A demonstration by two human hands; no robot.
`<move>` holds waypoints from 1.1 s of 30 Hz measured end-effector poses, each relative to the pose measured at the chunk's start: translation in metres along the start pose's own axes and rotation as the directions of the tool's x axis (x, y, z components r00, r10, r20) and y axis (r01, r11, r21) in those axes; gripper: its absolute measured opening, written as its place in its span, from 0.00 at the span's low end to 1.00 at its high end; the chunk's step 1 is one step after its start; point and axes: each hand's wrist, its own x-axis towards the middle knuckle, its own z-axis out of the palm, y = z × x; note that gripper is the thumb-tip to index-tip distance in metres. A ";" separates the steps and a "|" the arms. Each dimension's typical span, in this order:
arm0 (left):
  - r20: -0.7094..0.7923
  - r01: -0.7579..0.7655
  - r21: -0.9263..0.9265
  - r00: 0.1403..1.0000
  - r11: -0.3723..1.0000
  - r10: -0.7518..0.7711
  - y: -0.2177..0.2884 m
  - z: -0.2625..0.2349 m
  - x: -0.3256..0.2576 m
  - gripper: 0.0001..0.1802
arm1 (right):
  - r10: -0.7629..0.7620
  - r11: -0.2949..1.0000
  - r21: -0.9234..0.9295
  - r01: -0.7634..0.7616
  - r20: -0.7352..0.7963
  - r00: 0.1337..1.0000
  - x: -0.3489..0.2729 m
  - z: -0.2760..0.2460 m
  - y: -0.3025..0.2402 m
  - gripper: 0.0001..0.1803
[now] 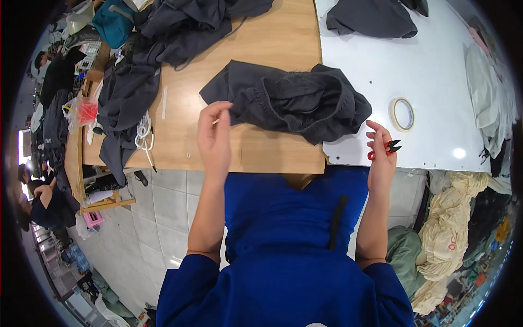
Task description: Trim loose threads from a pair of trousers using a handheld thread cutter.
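**Dark garment ahead, left grip at its near corner**

My left hand [214,136] pinches narrow on something pale and thin, touching the near-left edge of the dark grey garment [289,101]; garment lies crumpled, long axis running left to right, just beyond both hands; left is nearer it; my right hand [381,155] holds red thread snips [385,148], closed round their handle, just beside the garment's right end; wooden surface [272,43] under the left half, white surface [436,98] under the right; tape roll [403,114] near the snips; more dark clothes [180,27] heaped further left; tiled floor [158,218] below, workshop around.
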 end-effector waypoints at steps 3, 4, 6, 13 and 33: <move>0.260 -0.523 0.396 0.852 0.755 0.455 0.012 0.030 0.013 0.15 | -0.270 0.963 0.013 0.270 0.078 0.960 0.006 0.021 -0.016 0.15; 0.358 -0.653 0.462 0.757 0.601 0.547 0.018 0.044 0.025 0.16 | -0.426 0.905 0.058 0.422 0.141 0.894 0.007 0.026 -0.020 0.15; 0.408 -0.673 0.526 0.736 0.520 0.540 0.024 0.073 0.040 0.15 | -0.327 0.944 0.131 0.303 0.243 0.913 0.004 0.035 -0.028 0.17; 0.847 -0.669 0.140 0.463 0.730 0.262 -0.011 0.077 0.034 0.07 | 0.027 0.903 0.391 -0.178 0.362 0.932 -0.005 0.054 -0.013 0.24; 0.599 -0.526 0.565 0.791 0.635 0.122 0.004 0.030 -0.074 0.21 | -0.209 0.974 0.144 0.175 0.271 0.940 -0.024 0.056 0.002 0.14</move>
